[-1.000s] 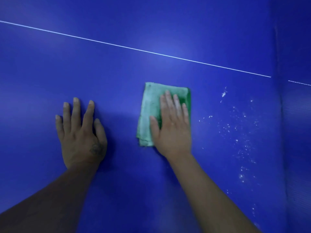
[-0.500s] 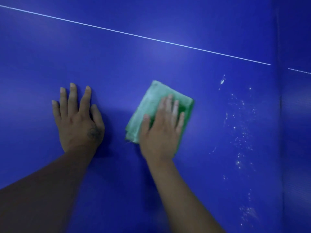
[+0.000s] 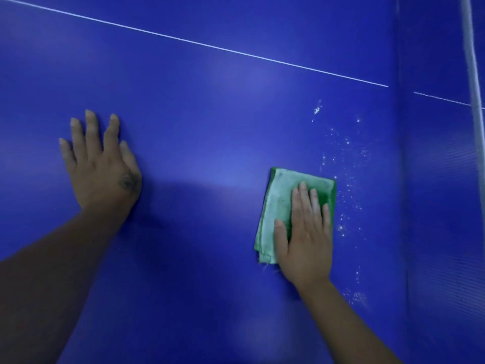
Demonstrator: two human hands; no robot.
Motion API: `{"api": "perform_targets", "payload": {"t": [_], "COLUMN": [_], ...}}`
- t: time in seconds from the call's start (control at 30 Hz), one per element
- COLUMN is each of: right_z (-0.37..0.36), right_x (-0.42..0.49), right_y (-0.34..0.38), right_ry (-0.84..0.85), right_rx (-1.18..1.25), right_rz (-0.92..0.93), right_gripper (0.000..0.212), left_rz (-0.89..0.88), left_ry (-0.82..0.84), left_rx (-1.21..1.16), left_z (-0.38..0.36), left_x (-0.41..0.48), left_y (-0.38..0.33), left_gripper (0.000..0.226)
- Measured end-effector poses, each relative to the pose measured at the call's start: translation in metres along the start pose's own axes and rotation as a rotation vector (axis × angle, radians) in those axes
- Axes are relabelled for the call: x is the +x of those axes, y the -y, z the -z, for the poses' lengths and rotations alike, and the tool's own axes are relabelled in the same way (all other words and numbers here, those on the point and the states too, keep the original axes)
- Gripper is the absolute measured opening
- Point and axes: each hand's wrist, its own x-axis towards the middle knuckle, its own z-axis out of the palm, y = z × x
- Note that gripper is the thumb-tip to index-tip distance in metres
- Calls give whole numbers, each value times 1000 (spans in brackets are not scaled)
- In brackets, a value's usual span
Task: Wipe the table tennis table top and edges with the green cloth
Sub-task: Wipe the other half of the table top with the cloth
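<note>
Green cloth (image 3: 282, 203), folded into a pad, is pinned flat to the blue desk (image 3: 210, 132) under the right hand (image 3: 307, 235). That hand's fingers are laid straight over the cloth's right half and nearer end, so nothing is gripped, only pressed. Well to the left of the cloth, the left hand (image 3: 101, 166) is spread flat on the bare surface with straight fingers, holding nothing, apparently as a brace.

Just off the cloth's right edge a scatter of white specks (image 3: 347, 179) is seen, running from nearer than the cloth to well beyond it. Smearing is judged the main risk: if the pad is pushed across them, the specks may be dragged into streaks or swept into the vertical seam (image 3: 399, 193) further right of the cloth. Since the pad is held by pressure alone, its uncovered left half could be rucked up on a fast stroke, and patches could be missed.

Far beyond the cloth a thin white line (image 3: 210, 47) is seen. What the pale strip (image 3: 471, 61) beyond and right of the cloth is cannot be told.
</note>
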Motion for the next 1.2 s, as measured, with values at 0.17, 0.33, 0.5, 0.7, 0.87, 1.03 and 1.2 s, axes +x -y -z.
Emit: {"api": "perform_targets", "payload": {"t": [0.17, 0.33, 0.5, 0.7, 0.87, 1.03, 1.2], "right_z": [-5, 2, 11, 6, 0, 4, 10], "right_x": [-37, -26, 76, 128, 128, 211, 286], "right_y": [25, -16, -54, -32, 7, 37, 3], "right_ry": [56, 127, 94, 1, -14, -9, -25], "right_rx": [20, 20, 46, -10, 15, 0, -14], "right_rz": [149, 537, 559, 351, 305, 215, 70], "right_gripper": [74, 77, 75, 72, 73, 75, 77], "left_rz": [-14, -137, -146, -137, -132, -139, -131], "left_ry": [99, 57, -7, -5, 8, -4, 8], "left_rx": [2, -22, -50, -68, -79, -69, -62], "left_z": [-3, -18, -22, -20, -18, -18, -21], "left_x": [-20, -29, -30, -29, -27, -26, -27], "left_y": [-88, -115, -114, -117, -119, -119, -118], "left_gripper": [66, 57, 55, 53, 54, 54, 55]}}
